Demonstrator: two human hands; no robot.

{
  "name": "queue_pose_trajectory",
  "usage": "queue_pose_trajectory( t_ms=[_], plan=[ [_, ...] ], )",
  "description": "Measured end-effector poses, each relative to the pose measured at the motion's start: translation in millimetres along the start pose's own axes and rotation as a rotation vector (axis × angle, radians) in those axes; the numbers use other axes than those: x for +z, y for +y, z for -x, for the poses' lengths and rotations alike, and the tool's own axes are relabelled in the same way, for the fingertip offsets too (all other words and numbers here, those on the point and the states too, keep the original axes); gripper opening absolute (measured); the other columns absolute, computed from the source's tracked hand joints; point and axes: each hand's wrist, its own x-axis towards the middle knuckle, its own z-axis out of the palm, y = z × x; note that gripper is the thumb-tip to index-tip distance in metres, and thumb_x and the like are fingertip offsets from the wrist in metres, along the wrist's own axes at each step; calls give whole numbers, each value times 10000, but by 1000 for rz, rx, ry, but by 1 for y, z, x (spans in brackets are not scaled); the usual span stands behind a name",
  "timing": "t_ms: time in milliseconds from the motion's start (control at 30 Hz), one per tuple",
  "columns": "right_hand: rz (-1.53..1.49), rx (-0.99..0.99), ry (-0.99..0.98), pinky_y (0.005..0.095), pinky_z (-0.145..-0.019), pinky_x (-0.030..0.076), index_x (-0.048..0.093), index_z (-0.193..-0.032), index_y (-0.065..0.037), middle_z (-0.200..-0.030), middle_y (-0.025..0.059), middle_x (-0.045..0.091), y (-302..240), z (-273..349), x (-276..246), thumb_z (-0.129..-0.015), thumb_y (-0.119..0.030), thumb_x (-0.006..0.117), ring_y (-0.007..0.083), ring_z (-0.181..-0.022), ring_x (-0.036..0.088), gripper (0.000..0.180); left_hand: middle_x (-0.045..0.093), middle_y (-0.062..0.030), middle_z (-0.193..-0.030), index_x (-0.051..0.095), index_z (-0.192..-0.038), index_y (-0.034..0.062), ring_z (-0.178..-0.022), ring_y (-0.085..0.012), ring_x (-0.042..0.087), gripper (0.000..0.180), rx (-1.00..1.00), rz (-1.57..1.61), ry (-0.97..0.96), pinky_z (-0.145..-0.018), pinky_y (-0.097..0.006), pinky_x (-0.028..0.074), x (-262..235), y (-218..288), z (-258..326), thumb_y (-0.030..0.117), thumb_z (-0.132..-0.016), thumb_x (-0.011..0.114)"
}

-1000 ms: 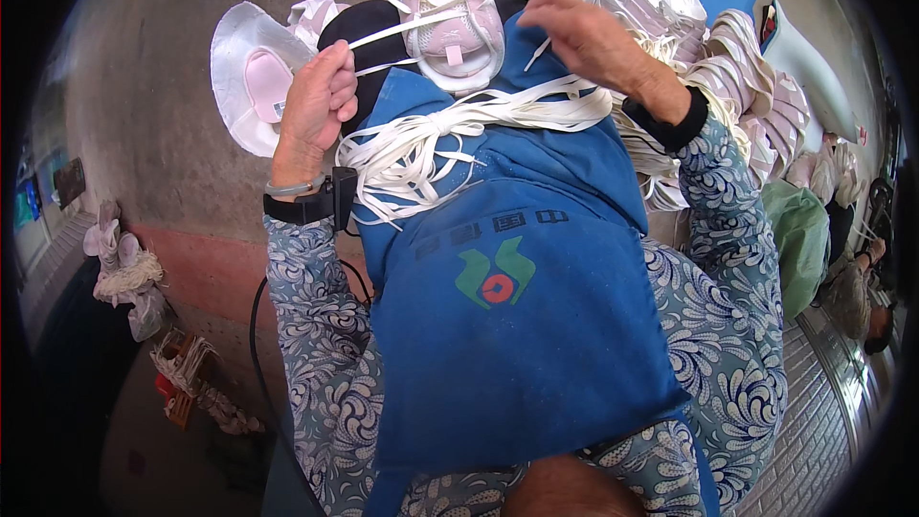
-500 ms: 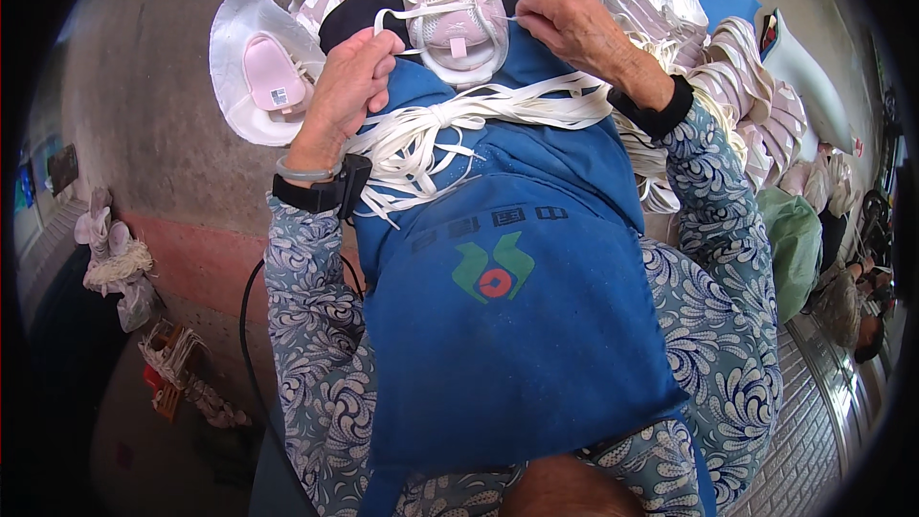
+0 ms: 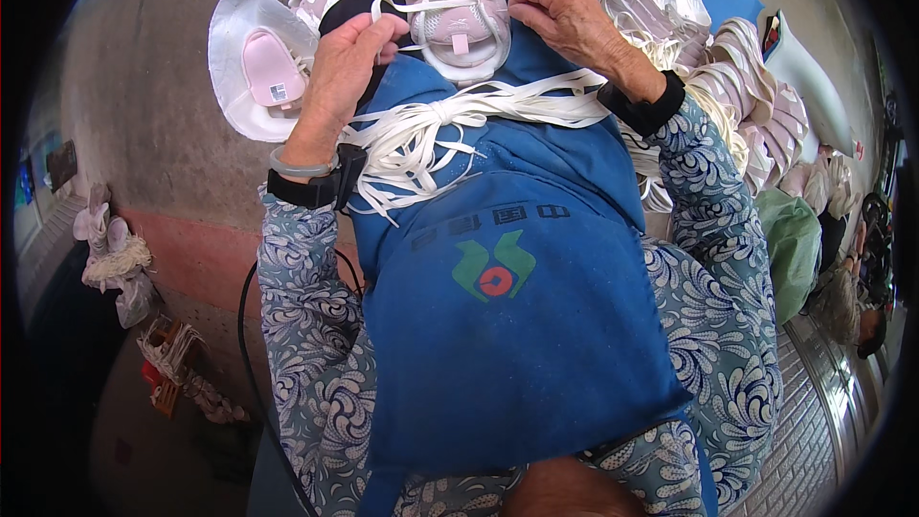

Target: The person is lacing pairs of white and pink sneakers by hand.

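A pale pink and white shoe [image 3: 458, 24] rests on my lap, its tongue and heel opening toward me. White lace criss-crosses its upper part. My left hand [image 3: 359, 53], left of the shoe, pinches a loop of the white shoelace [image 3: 391, 6] between thumb and fingers. To the right of the shoe, my right hand [image 3: 565, 21] has its thumb and fingers closed on the lace's other side near the eyelets. A bundle of loose white laces [image 3: 445, 118], gathered near its middle, lies across my blue apron [image 3: 522, 354] below the shoe.
Another pink and white shoe piece [image 3: 273, 67] is at the left. Stacked shoe uppers [image 3: 656, 5] and more striped uppers [image 3: 737, 77] are piled at the right, beside a green bag [image 3: 790, 249]. A black cable [image 3: 244, 325] runs down by my left arm.
My left hand has moved slightly left and up, with the lace loop still pinched. My right hand has shifted slightly, its fingers still by the shoe's right side.
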Motion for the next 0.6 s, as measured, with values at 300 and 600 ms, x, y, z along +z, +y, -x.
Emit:
queue_pose_trajectory(
  t_ms=[300,600],
  plan=[
    [-8,59,-78,366,-698,467,625,-872,-17,-820,138,573,-5,-9,2,-852,-194,539,297,-738,576,197,585,-33,-851,585,-1051,24,-761,-77,531,284,-22,187,50,-642,-190,433,-10,-9,-5,265,-923,508],
    [-2,60,41,399,-660,472,606,-834,-19,-826,146,562,-9,-6,10,-813,-247,591,329,-727,584,230,597,-101,-948,541,-1042,-10,-860,-159,605,226,16,311,-5,-794,-252,511,-7,-16,-12,162,-896,547]
  ],
)
